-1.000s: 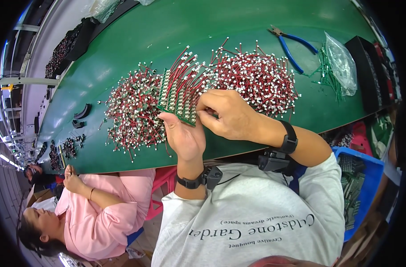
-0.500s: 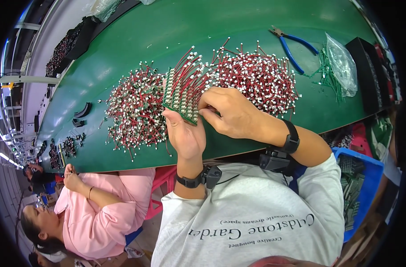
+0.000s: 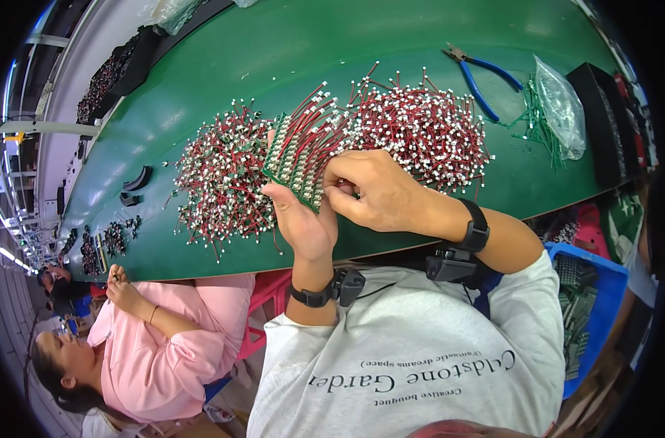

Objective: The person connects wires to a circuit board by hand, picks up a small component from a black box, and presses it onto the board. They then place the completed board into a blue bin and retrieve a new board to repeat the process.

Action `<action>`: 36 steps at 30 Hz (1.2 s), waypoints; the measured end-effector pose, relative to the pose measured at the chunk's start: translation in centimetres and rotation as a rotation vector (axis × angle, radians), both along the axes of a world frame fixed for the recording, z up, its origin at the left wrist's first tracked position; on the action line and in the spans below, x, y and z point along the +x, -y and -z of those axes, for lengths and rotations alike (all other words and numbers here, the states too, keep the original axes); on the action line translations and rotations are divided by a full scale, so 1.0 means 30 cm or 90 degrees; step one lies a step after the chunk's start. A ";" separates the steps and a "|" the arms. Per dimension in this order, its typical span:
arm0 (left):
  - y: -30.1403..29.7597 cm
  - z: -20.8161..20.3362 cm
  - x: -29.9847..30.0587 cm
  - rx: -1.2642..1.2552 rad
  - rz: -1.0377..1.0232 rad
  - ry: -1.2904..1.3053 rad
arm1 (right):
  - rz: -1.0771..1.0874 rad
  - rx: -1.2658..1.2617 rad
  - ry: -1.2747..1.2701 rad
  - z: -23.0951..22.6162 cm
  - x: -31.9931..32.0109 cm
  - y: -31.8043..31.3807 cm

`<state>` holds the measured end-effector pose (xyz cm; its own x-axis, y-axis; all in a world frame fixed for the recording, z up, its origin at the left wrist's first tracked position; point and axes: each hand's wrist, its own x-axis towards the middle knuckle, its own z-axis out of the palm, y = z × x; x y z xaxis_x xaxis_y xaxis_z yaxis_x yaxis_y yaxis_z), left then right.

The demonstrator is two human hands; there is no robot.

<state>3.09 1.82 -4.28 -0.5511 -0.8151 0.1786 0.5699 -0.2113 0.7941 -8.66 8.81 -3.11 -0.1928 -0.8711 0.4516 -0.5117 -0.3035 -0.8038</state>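
Note:
My left hand (image 3: 303, 228) grips a green circuit board panel (image 3: 292, 169) by its near edge, thumb on the near left side. Rows of pale connectors cover the panel, and many red wires with white plugs rise from it, leaning right and away. At the panel's right edge, my right hand (image 3: 380, 188) is closed in a pinch. What sits between its fingertips is too small and too hidden to name. Behind my right hand lies a heap of red wires with white plugs (image 3: 420, 131). Another heap, of wired pieces with green bits (image 3: 219, 179), spreads left of the panel.
Blue-handled cutters (image 3: 482, 80) lie at the far right beside green strips (image 3: 540, 131) and a clear plastic bag (image 3: 562, 109). A black box (image 3: 598, 124) stands beyond them. A blue bin (image 3: 602, 314) with panels is by my right side. On my left sits a person in pink (image 3: 172, 343).
The panel has tilted slightly and shifted a little to the left in my left hand. My right hand's fingers have moved slightly at its edge. The co-worker's hands have shifted.

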 end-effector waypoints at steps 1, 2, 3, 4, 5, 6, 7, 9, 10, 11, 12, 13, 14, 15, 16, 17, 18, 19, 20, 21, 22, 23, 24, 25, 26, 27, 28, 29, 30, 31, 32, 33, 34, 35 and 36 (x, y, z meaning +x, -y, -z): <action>-0.002 -0.001 -0.001 0.007 -0.013 0.004 | 0.017 -0.005 0.003 -0.001 0.005 -0.002; 0.003 0.005 0.004 0.007 -0.013 0.004 | 0.017 -0.005 0.002 -0.001 0.011 -0.005; 0.014 0.017 0.014 -0.022 0.031 -0.020 | 0.041 -0.016 -0.005 -0.002 0.019 -0.010; 0.019 0.014 0.017 -0.051 0.074 -0.043 | 0.064 -0.027 -0.011 -0.002 0.028 -0.012; 0.012 0.012 0.012 -0.051 0.073 -0.042 | 0.063 -0.027 -0.011 -0.002 0.035 -0.015; 0.000 0.008 0.003 -0.015 0.020 -0.031 | 0.082 -0.030 -0.050 -0.003 0.042 -0.017; -0.008 0.003 -0.004 0.021 -0.033 -0.021 | 0.102 -0.032 -0.089 -0.003 0.044 -0.019; 0.006 0.013 0.007 -0.017 0.021 -0.050 | 0.093 -0.039 -0.084 -0.007 0.041 -0.020; 0.010 0.008 0.008 -0.056 0.074 -0.081 | 0.084 -0.046 -0.079 -0.010 0.037 -0.019; 0.005 0.004 0.002 -0.056 0.073 -0.081 | 0.084 -0.045 -0.079 -0.012 0.031 -0.017; -0.006 -0.002 -0.007 -0.039 0.018 -0.030 | 0.070 -0.037 -0.083 -0.013 0.022 -0.015; -0.011 -0.008 -0.013 -0.022 -0.036 0.020 | 0.056 -0.029 -0.086 -0.012 0.016 -0.014; -0.008 -0.007 -0.013 -0.022 -0.036 0.021 | 0.056 -0.029 -0.085 -0.011 0.011 -0.013; -0.005 -0.005 -0.012 -0.030 -0.031 0.031 | 0.057 -0.030 -0.093 -0.010 0.007 -0.012; -0.002 -0.003 -0.010 -0.039 -0.025 0.040 | 0.059 -0.030 -0.101 -0.009 0.004 -0.014; -0.001 -0.001 -0.005 -0.039 -0.025 0.041 | 0.060 -0.030 -0.101 -0.010 0.002 -0.016; -0.002 0.001 0.003 -0.046 -0.007 0.041 | 0.064 -0.011 -0.121 -0.013 -0.001 -0.018; -0.004 0.001 0.007 -0.053 0.011 0.042 | 0.068 0.008 -0.141 -0.016 -0.002 -0.020; -0.007 -0.001 0.006 -0.053 0.011 0.041 | 0.068 0.008 -0.141 -0.020 0.000 -0.022; -0.013 -0.006 0.001 -0.050 0.010 0.044 | 0.074 0.022 -0.146 -0.024 0.003 -0.024; -0.016 -0.010 -0.004 -0.046 0.009 0.049 | 0.081 0.037 -0.149 -0.026 0.003 -0.024; -0.015 -0.009 -0.006 -0.045 0.009 0.051 | 0.080 0.038 -0.147 -0.025 0.002 -0.022; -0.012 -0.006 -0.007 -0.044 0.013 0.045 | 0.078 0.037 -0.140 -0.023 0.000 -0.019; -0.011 -0.003 -0.004 -0.043 0.018 0.037 | 0.077 0.036 -0.135 -0.019 0.002 -0.018; -0.008 -0.001 -0.001 -0.043 0.018 0.037 | 0.078 0.036 -0.135 -0.014 0.003 -0.017; -0.004 0.001 0.002 -0.048 0.026 0.022 | 0.071 0.016 -0.112 -0.010 0.002 -0.016; 0.004 0.000 0.006 -0.054 0.030 0.006 | 0.061 -0.007 -0.090 -0.009 0.000 -0.011; 0.016 0.014 0.014 -0.006 0.020 -0.022 | 0.059 -0.009 -0.091 -0.014 -0.008 -0.006; 0.027 0.015 0.019 -0.007 0.018 -0.022 | 0.020 -0.024 -0.058 -0.023 -0.021 -0.003; 0.040 0.008 0.016 -0.005 -0.002 -0.043 | -0.018 -0.039 -0.026 -0.030 -0.033 -0.001; 0.052 0.003 0.017 -0.003 -0.022 -0.064 | -0.019 -0.039 -0.026 -0.036 -0.041 -0.002; 0.065 0.001 0.023 -0.016 -0.032 -0.062 | -0.032 0.004 0.007 -0.041 -0.047 -0.003; 0.071 0.000 0.027 -0.015 -0.031 -0.062 | -0.042 0.048 0.041 -0.043 -0.051 -0.005; 0.076 0.002 0.029 -0.016 -0.052 -0.058 | -0.056 0.040 0.029 -0.030 -0.055 -0.002; 0.079 0.004 0.029 -0.017 -0.074 -0.054 | -0.054 0.041 0.029 -0.024 -0.053 -0.001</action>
<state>3.96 -0.54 -4.41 -0.4350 -0.8669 0.2432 0.6549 -0.1192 0.7463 -10.26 8.83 -2.39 -0.1363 -0.9120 0.3869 -0.4482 -0.2915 -0.8451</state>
